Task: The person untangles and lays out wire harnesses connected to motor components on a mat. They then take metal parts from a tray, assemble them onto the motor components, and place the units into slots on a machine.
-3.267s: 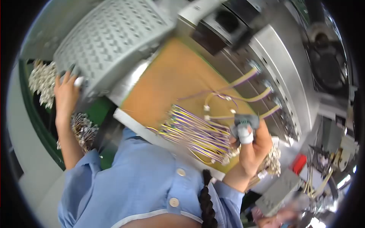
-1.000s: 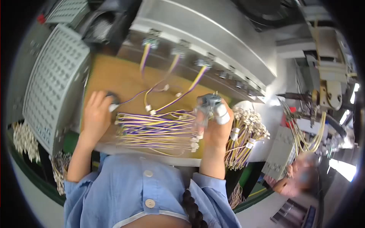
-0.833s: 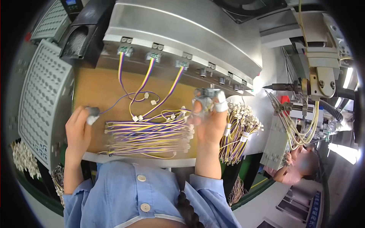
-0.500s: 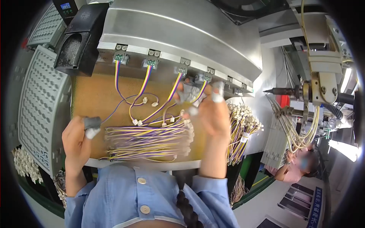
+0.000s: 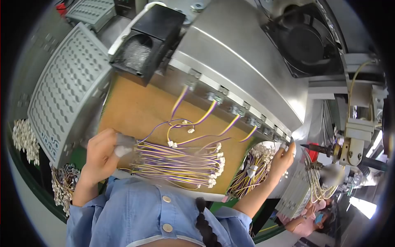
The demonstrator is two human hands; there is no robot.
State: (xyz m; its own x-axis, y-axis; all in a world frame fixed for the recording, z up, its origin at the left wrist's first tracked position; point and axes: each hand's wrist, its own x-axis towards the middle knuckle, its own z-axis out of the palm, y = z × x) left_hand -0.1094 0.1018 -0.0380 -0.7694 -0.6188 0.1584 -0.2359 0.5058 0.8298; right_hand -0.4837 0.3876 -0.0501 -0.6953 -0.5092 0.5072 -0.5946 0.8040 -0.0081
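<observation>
My left hand point(image 5: 103, 152), with grey and white finger covers, is closed at the left end of a bundle of purple, yellow and white wire cables point(image 5: 177, 164). A thin purple wire point(image 5: 152, 133) runs into its pinched fingers. My right hand point(image 5: 282, 162) reaches to the right end of the metal fixture point(image 5: 242, 49), thumb and index finger apart beside its edge; the fingertips are partly hidden. Along that edge, several cables hang from small green circuit boards point(image 5: 238, 110) seated in clips. White connectors point(image 5: 173, 144) lie on the brown mat point(image 5: 140, 103).
A black box point(image 5: 148, 41) stands at the upper left beside a grey perforated tray point(image 5: 70, 94). Right of the mat lies another cable bundle point(image 5: 251, 171). A soldering iron tip point(image 5: 314, 147) on a machine arm points left. A co-worker in pink point(image 5: 296, 224) sits at lower right.
My right hand has moved from the cables at the clips to the fixture's right end. The view has turned and shifted. My left hand stays closed at the bundle's left side.
</observation>
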